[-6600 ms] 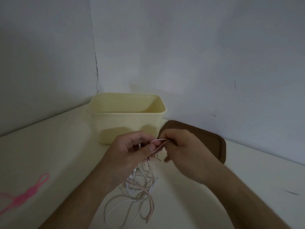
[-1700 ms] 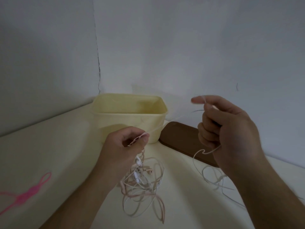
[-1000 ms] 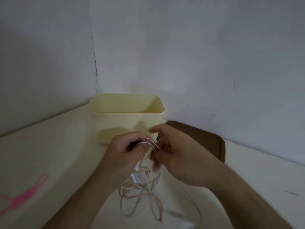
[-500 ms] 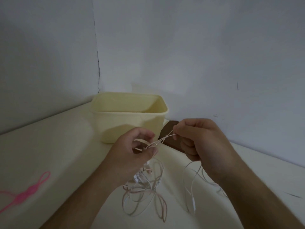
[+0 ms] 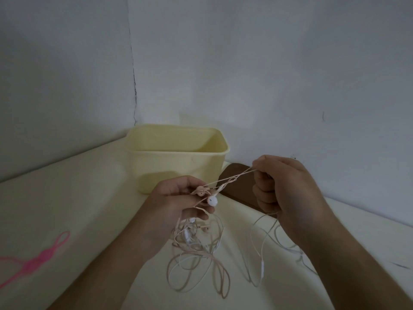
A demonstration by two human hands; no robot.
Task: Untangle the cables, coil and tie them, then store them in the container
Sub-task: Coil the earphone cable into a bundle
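Head: both hands pinch cables taut.

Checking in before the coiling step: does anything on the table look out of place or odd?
Only the expected mess: the earphone cables remain knotted, a twisted strand pulled taut between the left hand and right hand. The brown lid lies off the yellow container, and the pink ties sit unused at the left.

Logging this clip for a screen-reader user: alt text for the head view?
Two hands stretch a knotted stretch of thin earphone cables between them, left hand pinching the tangle, right hand pulling strands. Loose loops lie on the cream table; behind stand an open yellow container and brown lid, pink tie at left.
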